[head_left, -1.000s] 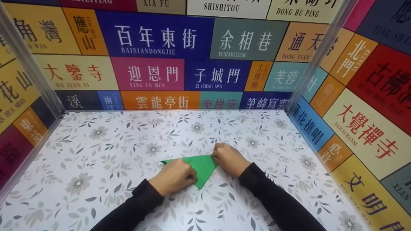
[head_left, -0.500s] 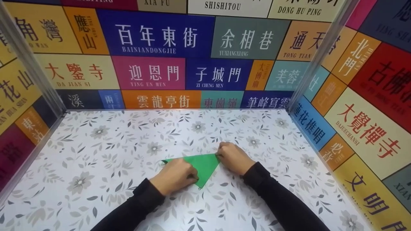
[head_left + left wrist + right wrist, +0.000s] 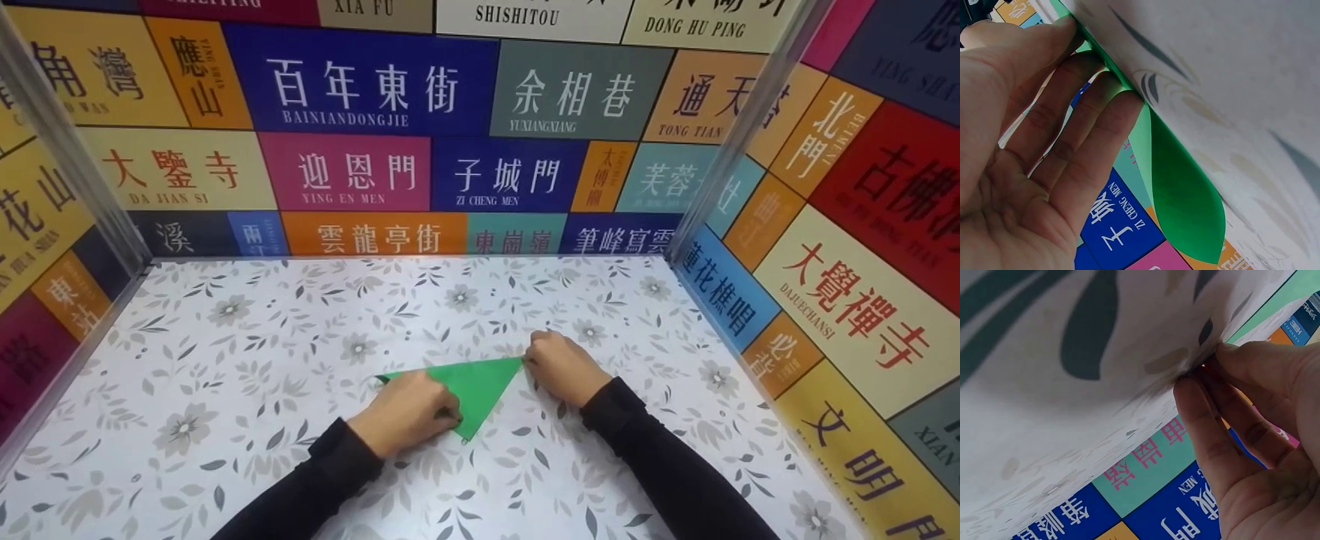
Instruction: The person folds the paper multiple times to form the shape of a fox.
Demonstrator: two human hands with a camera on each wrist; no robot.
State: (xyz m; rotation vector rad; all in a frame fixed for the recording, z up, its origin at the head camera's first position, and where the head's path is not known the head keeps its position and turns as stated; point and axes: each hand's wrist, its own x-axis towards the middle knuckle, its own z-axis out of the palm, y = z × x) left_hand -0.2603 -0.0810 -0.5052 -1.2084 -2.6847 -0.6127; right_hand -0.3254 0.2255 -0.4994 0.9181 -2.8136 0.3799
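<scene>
A green sheet of paper (image 3: 480, 386), folded into a triangle, lies on the table with one corner toward me. My left hand (image 3: 411, 409) covers its left part, fingertips pressing it down. In the left wrist view the fingers of that hand (image 3: 1067, 124) are spread and slightly bent along the paper. A loose flap of the green paper (image 3: 1188, 191) curls up beside them. My right hand (image 3: 562, 366) is at the triangle's right corner, fingertips touching down there. The right wrist view shows the thumb and fingers of this hand (image 3: 1247, 416) against the table, next to a green strip of paper.
A white cloth with grey flowers and leaves covers the table (image 3: 300, 315). Panels with coloured name blocks stand at the back (image 3: 360, 82), the left and the right (image 3: 847, 247). Clear strips run along their corners.
My right hand has slid to the right along the paper's upper edge, out to the right corner, showing more green. My left hand and the paper have stayed in place.
</scene>
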